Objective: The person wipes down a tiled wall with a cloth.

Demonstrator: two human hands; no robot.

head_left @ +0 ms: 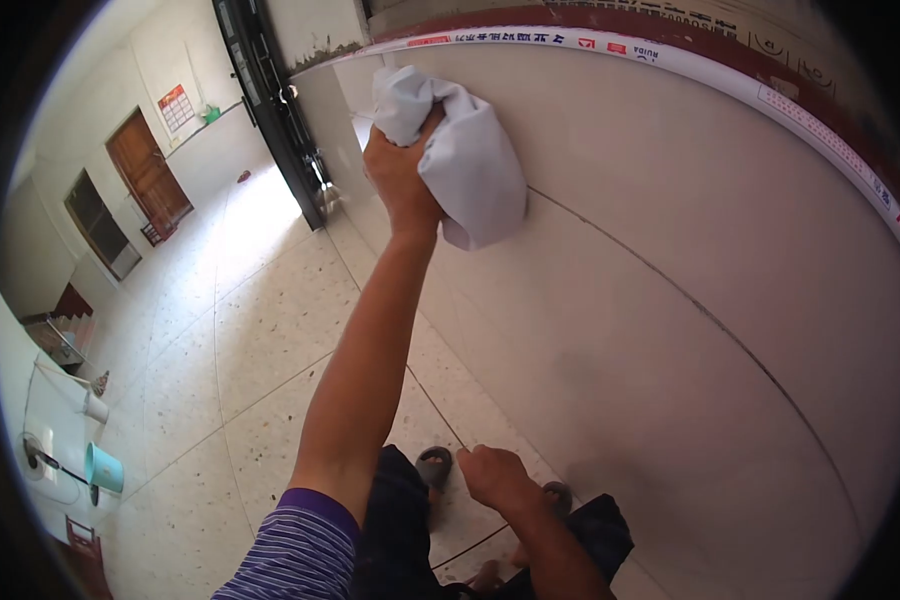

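Note:
A crumpled white cloth (480,170) is gripped in my left hand (402,175), up near the top of the tiled wall (650,220). Part of the cloth hangs down over the tile, and my fingers are wrapped into its folds. Lower down, my right hand (495,477) is closed above my feet, in front of the wall's base. Nothing shows in it, though the inside of its fingers is hidden. A dark joint line runs across the tiles to the right of the cloth.
White printed tape (610,45) borders the wall's top edge, with cardboard (690,20) beyond it. A dark metal door frame (270,110) stands left of the cloth. A turquoise bucket (104,468), a fan (38,452) and a wooden door (148,165) are farther left.

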